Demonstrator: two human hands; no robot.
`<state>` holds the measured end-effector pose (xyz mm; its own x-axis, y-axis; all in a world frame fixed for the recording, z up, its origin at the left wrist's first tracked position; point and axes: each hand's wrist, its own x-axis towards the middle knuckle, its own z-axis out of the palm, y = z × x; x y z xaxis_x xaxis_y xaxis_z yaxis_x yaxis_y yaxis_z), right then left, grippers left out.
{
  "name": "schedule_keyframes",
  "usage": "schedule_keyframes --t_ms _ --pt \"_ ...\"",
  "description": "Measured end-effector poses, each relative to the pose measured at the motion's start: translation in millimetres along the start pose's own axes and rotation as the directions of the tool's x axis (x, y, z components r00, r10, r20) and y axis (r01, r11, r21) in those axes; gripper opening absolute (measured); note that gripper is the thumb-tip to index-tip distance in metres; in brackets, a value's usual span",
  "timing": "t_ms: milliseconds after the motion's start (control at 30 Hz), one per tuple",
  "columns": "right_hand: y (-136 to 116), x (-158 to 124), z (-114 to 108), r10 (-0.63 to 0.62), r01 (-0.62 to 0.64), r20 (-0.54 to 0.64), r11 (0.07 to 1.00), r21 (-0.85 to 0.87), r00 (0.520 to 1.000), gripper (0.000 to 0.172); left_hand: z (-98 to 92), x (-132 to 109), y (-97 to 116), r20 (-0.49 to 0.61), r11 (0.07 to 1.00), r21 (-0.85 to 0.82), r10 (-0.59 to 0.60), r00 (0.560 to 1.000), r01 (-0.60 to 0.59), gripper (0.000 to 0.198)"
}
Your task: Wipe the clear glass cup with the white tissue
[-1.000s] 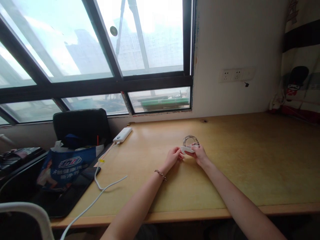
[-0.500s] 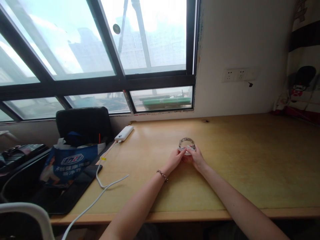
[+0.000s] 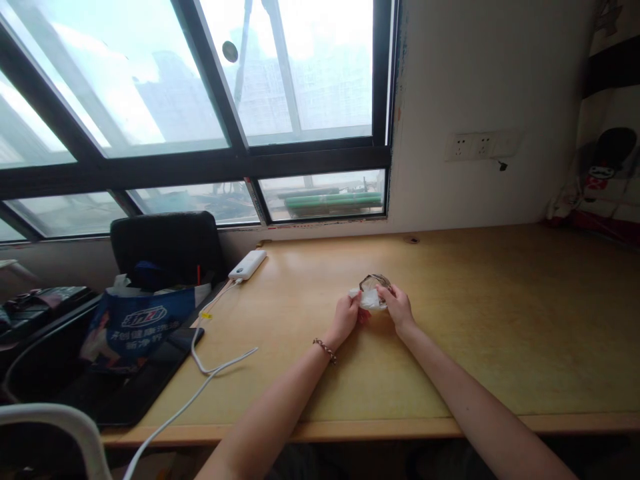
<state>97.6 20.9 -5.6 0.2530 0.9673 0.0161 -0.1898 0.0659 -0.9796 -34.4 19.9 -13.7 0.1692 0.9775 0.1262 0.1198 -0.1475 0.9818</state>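
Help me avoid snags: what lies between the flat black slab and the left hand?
The head view shows the white cable, then tabletop, before the left hand.

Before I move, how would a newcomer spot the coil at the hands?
Find the wide light-brown table below the window, then the left hand and right hand over it. Between them is a white piece, with the coil showing just beyond. Its thin, brownish loop sets it apart from that piece.

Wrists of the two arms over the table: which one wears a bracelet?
The left wrist: a patterned bracelet circles it. The right wrist is bare; the left hand and right hand both hold a white piece.
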Motion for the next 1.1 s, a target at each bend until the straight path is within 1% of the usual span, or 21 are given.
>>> schedule_keyframes --t_ms 67,100,167,200,267,333,367,400,433,467,500,533,567,633,700,800,867,933,1000,1033,1100 --pt "0.2 3.2 -2.2 0.143 -0.14 -0.011 0.982 0.127 0.99 0.029 -1.7 1.6 -0.8 -0.061 1.0 -0.022 -0.012 0.998 0.01 0.042" --pt "0.0 4.3 -3.2 0.223 -0.219 -0.002 0.957 0.189 0.975 0.03 -3.6 3.2 -1.8 -0.108 0.999 -0.03 -0.018 0.994 0.015 0.039" --pt "-0.8 5.3 -4.6 0.323 -0.314 0.012 0.908 0.278 0.946 0.031 -9.4 8.1 -5.5 -0.244 0.998 -0.063 -0.037 0.969 0.022 0.032" --pt "-1.2 5.3 -5.1 0.339 -0.328 0.016 0.896 0.3 0.941 0.031 -13.0 11.1 -7.8 -0.324 0.995 -0.095 -0.052 0.945 0.023 0.027" --pt "-2.0 4.6 -5.3 0.334 -0.325 0.025 0.892 0.313 0.942 0.031 -20.1 17.3 -12.7 -0.469 0.984 -0.177 -0.093 0.878 0.009 0.02" --pt "-2.6 3.5 -4.6 0.334 -0.33 0.037 0.895 0.3 0.942 0.03 -24.4 21.4 -16.0 -0.556 0.971 -0.237 -0.107 0.824 -0.034 0.02" --pt "-2.7 2.8 -4.1 0.339 -0.337 0.046 0.895 0.293 0.94 0.03 -24.7 21.9 -16.3 -0.571 0.969 -0.237 -0.084 0.817 -0.065 0.022" --pt "-2.9 2.2 -3.4 0.34 -0.341 0.056 0.894 0.29 0.939 0.031 -23.7 21.0 -15.7 -0.565 0.973 -0.208 -0.034 0.825 -0.102 0.023" --pt "-3.0 1.4 -2.6 0.338 -0.342 0.067 0.894 0.29 0.939 0.031 -21.3 18.9 -14.1 -0.534 0.979 -0.15 0.04 0.845 -0.141 0.024" --pt "-3.2 0.7 -1.8 0.334 -0.341 0.076 0.893 0.292 0.94 0.032 -18.1 15.7 -11.7 -0.475 0.98 -0.064 0.136 0.87 -0.188 0.024" --pt "-3.5 0.0 -1.1 0.33 -0.341 0.086 0.892 0.297 0.94 0.032 -14.4 11.7 -8.7 -0.388 0.969 0.041 0.241 0.89 -0.245 0.025" --pt "-4.0 -0.8 -0.6 0.327 -0.339 0.094 0.889 0.307 0.94 0.031 -10.6 7.5 -5.7 -0.281 0.94 0.147 0.337 0.898 -0.307 0.028" --pt "-4.8 -1.5 -0.1 0.322 -0.337 0.1 0.886 0.319 0.942 0.03 -7.3 3.5 -2.7 -0.169 0.899 0.235 0.413 0.895 -0.371 0.033" --pt "-6.7 -2.7 0.2 0.312 -0.327 0.1 0.88 0.345 0.945 0.028 -3.1 -3.0 1.9 0.003 0.811 0.354 0.497 0.868 -0.466 0.045" --pt "-8.6 -3.2 -0.2 0.3 -0.312 0.091 0.876 0.367 0.95 0.026 -2.3 -6.5 5.2 0.092 0.747 0.437 0.517 0.851 -0.501 0.053" --pt "-9.2 -2.4 -1.1 0.299 -0.305 0.075 0.879 0.367 0.951 0.026 -4.0 -9.6 11.5 0.149 0.656 0.579 0.498 0.854 -0.484 0.051" --pt "-7.8 -1.3 -1.5 0.298 -0.302 0.069 0.885 0.353 0.952 0.026 -4.4 -12.1 18.4 0.176 0.551 0.692 0.498 0.849 -0.467 0.049" --pt "-6.0 -0.4 -1.7 0.292 -0.297 0.067 0.894 0.334 0.954 0.027 -3.7 -14.8 26.4 0.216 0.412 0.789 0.508 0.834 -0.455 0.046" --pt "-4.8 -0.1 -1.6 0.29 -0.296 0.068 0.903 0.313 0.955 0.028 -2.7 -17.0 32.7 0.275 0.288 0.84 0.505 0.818 -0.46 0.042" --pt "-4.6 -0.2 -1.5 0.287 -0.294 0.069 0.905 0.307 0.955 0.028 -2.3 -17.6 34.8 0.304 0.248 0.849 0.493 0.815 -0.467 0.041" --pt "-5.1 -0.5 -1.4 0.28 -0.29 0.076 0.906 0.308 0.957 0.028 -1.7 -18.3 37.0 0.344 0.21 0.853 0.462 0.818 -0.478 0.04"
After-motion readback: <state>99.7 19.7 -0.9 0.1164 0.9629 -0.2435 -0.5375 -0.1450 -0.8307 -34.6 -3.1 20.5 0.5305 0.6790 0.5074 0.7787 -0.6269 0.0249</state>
